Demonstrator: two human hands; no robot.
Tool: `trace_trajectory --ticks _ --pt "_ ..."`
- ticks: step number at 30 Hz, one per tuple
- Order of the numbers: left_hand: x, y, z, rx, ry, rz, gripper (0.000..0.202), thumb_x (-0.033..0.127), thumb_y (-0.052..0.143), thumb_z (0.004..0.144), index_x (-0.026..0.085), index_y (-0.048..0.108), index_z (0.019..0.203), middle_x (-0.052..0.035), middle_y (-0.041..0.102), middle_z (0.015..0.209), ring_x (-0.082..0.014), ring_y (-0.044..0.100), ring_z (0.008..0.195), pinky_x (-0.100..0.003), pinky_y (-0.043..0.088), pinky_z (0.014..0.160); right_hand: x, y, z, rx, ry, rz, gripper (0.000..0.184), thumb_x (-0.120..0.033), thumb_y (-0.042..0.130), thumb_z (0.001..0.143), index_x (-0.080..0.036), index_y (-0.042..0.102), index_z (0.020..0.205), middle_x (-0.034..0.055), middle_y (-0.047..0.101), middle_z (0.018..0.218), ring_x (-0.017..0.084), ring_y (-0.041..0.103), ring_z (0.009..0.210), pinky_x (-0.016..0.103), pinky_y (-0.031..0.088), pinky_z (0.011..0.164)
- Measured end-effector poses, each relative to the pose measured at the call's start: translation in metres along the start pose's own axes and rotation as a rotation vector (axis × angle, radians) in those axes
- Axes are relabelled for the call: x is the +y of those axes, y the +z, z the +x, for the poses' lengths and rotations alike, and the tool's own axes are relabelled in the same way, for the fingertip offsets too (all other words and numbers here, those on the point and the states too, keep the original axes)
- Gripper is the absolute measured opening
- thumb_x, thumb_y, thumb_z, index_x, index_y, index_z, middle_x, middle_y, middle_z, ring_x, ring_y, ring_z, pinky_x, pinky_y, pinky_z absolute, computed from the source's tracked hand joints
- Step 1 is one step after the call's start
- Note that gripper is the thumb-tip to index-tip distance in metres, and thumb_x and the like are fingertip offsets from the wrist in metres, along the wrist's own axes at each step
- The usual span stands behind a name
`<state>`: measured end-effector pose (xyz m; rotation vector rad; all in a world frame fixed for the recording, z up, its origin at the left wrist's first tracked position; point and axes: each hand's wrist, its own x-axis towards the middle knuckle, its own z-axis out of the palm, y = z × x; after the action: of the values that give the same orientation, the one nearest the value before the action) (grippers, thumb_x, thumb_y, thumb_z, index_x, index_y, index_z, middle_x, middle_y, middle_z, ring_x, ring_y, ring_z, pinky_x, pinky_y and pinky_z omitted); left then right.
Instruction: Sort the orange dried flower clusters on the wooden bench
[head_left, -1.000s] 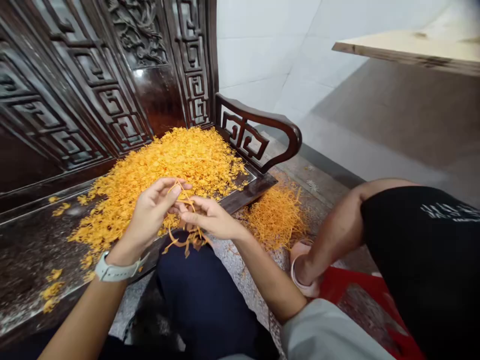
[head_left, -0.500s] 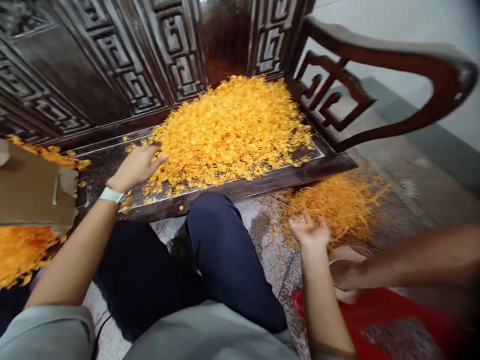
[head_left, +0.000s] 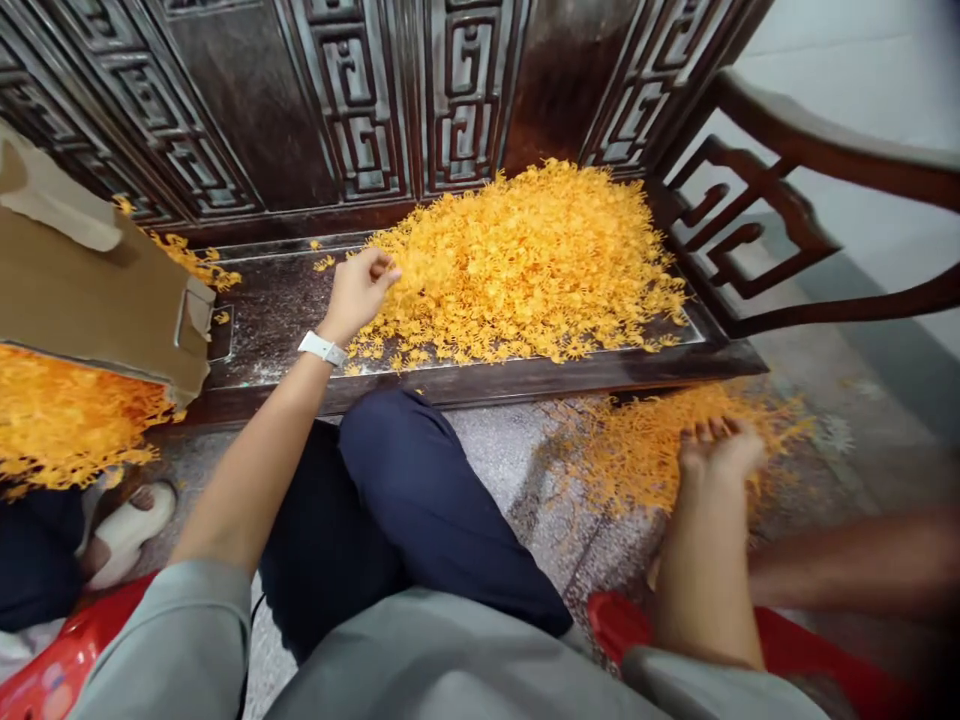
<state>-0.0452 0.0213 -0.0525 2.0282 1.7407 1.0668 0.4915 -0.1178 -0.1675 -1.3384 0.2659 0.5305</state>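
A large heap of small orange pieces (head_left: pixel 525 260) lies on the dark seat of a carved wooden bench (head_left: pixel 285 300). My left hand (head_left: pixel 358 287), with a white watch on its wrist, rests at the heap's left edge, its fingers curled in on some of the pieces. My right hand (head_left: pixel 718 447) hangs low to the right with loosely spread fingers and nothing in it. It is just over a second pile of orange strands (head_left: pixel 637 455) on the speckled floor below the bench. My dark-trousered knee (head_left: pixel 405 470) lies between the two hands.
A cardboard box (head_left: pixel 90 290) tilts at the left above more orange material (head_left: pixel 67 420). Another person's arm (head_left: pixel 862 565) reaches in low on the right over a red stool (head_left: pixel 795 650). A white-slippered foot (head_left: pixel 124 530) shows at the left. The bench's armrest (head_left: pixel 787 180) rises on the right.
My hands have parted and let go of the orange strand. The left went to the heap on the bench and curled shut; the right dropped to the floor pile. The view swung left.
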Motion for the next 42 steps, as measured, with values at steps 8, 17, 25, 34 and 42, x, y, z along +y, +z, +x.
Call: trace_trajectory --ticks 8,17,25,34,42 --pt "-0.007 0.002 0.003 0.154 -0.031 -0.419 0.037 0.051 0.081 0.093 0.023 0.058 0.101 -0.0038 0.057 0.091 -0.0199 0.062 0.086 -0.035 0.054 0.077 0.044 0.064 -0.167 -0.541 -0.421 -0.156 0.015 -0.013 0.070 0.070 -0.024 0.063 0.078 -0.0014 0.060 0.077 0.012 0.053 0.061 0.029 0.047 0.056" --pt "-0.007 -0.001 -0.009 0.229 -0.040 -0.390 0.032 0.022 0.078 0.083 0.023 0.046 0.079 -0.0012 0.051 0.076 -0.0187 0.058 0.079 -0.034 0.052 0.072 0.135 0.194 -0.328 -1.565 -0.741 -0.481 0.055 -0.059 0.075 0.091 -0.024 0.061 0.131 0.0140 0.065 0.140 0.027 0.060 0.127 0.043 0.054 0.105" --pt "-0.036 -0.016 0.005 0.359 -0.275 -0.867 0.058 0.076 0.075 0.088 0.022 0.056 0.091 -0.0057 0.063 0.086 -0.0209 0.070 0.085 -0.034 0.057 0.074 0.157 0.211 -0.321 -1.330 -0.396 -0.375 0.060 -0.082 0.053 0.092 -0.025 0.046 0.076 0.0007 0.055 0.074 0.014 0.056 0.069 0.032 0.050 0.071" --pt "-0.039 -0.008 0.019 0.539 -0.664 -1.151 0.071 0.090 0.077 0.076 0.024 0.052 0.084 -0.0002 0.053 0.070 -0.0181 0.063 0.072 -0.027 0.050 0.060 0.151 0.169 -0.333 -1.345 -0.268 -0.256 0.043 -0.066 0.071 0.092 -0.025 0.063 0.082 0.0007 0.064 0.073 0.014 0.061 0.067 0.031 0.052 0.067" --pt "-0.035 0.005 0.009 0.136 -0.408 -1.312 0.044 0.048 0.091 0.082 0.020 0.066 0.104 -0.0122 0.073 0.113 -0.0278 0.072 0.115 -0.039 0.060 0.096 0.139 0.166 -0.335 -1.452 0.174 -0.037 0.036 -0.051 0.082 0.086 -0.027 0.060 0.100 0.0065 0.076 0.124 0.022 0.073 0.112 0.039 0.060 0.093"
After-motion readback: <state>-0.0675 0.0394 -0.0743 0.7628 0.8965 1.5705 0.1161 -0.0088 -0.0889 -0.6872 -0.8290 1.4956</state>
